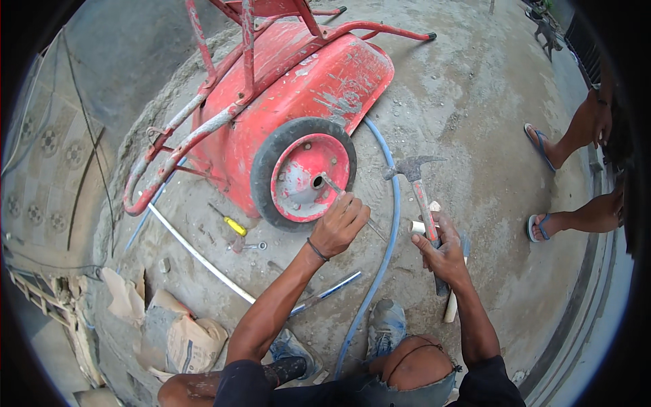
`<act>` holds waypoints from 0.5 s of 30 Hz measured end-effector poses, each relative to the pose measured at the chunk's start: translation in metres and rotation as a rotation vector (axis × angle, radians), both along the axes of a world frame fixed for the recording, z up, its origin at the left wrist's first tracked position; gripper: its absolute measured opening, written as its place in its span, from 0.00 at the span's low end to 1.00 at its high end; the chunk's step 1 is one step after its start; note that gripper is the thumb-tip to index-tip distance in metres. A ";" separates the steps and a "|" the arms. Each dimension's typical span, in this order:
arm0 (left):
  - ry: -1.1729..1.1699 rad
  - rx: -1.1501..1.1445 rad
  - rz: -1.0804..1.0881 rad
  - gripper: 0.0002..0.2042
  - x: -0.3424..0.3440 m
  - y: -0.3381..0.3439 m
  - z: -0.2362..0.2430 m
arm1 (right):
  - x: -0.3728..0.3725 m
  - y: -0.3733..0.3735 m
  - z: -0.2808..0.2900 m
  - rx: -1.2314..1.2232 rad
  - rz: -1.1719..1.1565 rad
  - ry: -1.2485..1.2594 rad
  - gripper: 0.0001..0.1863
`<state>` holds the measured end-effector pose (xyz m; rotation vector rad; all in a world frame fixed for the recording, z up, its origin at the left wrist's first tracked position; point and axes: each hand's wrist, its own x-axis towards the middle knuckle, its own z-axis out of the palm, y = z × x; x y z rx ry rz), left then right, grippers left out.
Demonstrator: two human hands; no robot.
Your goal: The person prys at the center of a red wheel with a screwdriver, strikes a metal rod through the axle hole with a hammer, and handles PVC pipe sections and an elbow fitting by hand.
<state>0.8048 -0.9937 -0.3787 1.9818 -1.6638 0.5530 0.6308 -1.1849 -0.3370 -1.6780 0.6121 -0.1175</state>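
Note:
In front of me a red wheelbarrow (291,88) lies overturned, its paint scuffed and stained grey. Its wheel (298,197) has a black tyre and a red rim with a hole at the hub (318,181). My left hand (337,227) is closed around a thin metal rod (331,182), whose upper end is at the hub hole; whether it sits inside I cannot tell. To the right, my right hand (444,249) grips a claw hammer (422,200) by its reddish, dark-ended handle. The hammer's head points away from me, apart from the rod.
A blue hose (388,251) curves between my hands. A yellow-handled screwdriver (235,226), a spanner (256,246) and a white pipe (196,254) lie left. A torn paper sack (193,339) is at lower left. Another person's sandalled feet (542,227) stand right; an animal (546,35) is far right.

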 end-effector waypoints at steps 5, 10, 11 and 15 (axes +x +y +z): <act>0.085 0.041 0.058 0.15 0.008 0.010 -0.015 | -0.005 0.003 -0.021 -0.108 0.017 -0.092 0.24; 0.056 -0.026 0.094 0.16 0.010 0.010 -0.019 | -0.004 0.010 -0.008 0.021 0.019 -0.021 0.23; 0.066 -0.062 0.111 0.17 0.012 0.009 -0.017 | -0.004 0.011 -0.008 0.030 0.019 -0.029 0.24; 0.234 -0.176 0.240 0.16 0.031 -0.005 0.007 | -0.004 0.010 0.000 0.057 0.008 -0.012 0.25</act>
